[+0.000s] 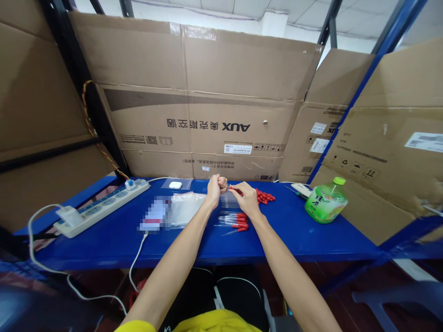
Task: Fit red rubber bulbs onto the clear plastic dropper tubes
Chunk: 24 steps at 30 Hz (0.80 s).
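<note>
My left hand is closed in a fist above the far side of the blue table, and what it holds is hidden. Close beside it, my right hand pinches a small red rubber bulb between thumb and fingertips, right against the left fist. Under and between the hands lies a row of clear thin glass tubes. Nearer to me are several droppers, glass tubes with red bulbs on their right ends. A pile of loose red bulbs lies just right of my right hand.
Clear plastic bags and a blurred-out phone on a charging cable lie to the left. Behind them sits a white earphone case. A power strip runs along the left edge. A green bottle stands right; cardboard walls the back.
</note>
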Each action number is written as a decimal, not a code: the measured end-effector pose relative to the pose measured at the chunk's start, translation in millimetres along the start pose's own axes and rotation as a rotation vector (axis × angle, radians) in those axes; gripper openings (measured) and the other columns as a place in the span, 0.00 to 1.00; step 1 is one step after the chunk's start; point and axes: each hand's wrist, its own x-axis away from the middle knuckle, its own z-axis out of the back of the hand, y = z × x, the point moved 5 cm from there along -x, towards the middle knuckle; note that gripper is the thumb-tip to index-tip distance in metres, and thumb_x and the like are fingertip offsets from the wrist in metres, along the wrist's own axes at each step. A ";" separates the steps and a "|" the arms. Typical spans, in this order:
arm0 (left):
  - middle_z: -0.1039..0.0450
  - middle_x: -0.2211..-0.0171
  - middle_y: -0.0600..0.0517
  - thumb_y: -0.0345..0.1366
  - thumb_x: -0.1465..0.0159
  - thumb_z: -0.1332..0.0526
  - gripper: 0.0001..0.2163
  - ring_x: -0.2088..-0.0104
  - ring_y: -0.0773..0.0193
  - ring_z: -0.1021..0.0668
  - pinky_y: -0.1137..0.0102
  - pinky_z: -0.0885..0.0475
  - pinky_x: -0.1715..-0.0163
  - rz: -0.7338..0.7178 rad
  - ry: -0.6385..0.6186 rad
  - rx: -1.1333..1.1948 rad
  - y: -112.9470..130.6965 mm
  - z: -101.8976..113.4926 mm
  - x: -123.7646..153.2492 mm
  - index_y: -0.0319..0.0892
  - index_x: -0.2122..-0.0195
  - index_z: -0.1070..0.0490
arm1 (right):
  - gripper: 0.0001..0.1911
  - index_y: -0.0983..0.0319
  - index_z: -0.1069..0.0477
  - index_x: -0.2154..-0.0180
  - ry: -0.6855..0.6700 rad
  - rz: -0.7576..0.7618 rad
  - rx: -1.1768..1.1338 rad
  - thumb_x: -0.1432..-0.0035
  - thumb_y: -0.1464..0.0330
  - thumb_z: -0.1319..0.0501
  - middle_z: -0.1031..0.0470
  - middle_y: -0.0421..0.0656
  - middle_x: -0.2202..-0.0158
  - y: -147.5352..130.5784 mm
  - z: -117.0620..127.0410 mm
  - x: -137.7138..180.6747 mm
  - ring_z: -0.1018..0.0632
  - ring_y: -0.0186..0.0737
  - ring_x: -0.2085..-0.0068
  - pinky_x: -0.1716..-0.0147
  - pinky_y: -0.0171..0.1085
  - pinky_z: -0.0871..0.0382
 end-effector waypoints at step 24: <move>0.48 0.77 0.57 0.55 0.32 0.54 0.22 0.85 0.72 0.48 0.75 0.52 0.84 0.203 -0.249 0.024 2.9 -10.7 12.7 0.43 0.73 0.44 | 0.19 0.61 0.25 0.62 0.141 -0.447 -0.612 0.48 0.54 0.30 0.18 0.44 0.70 35.2 -0.8 2.4 0.19 0.41 0.70 0.67 0.40 0.24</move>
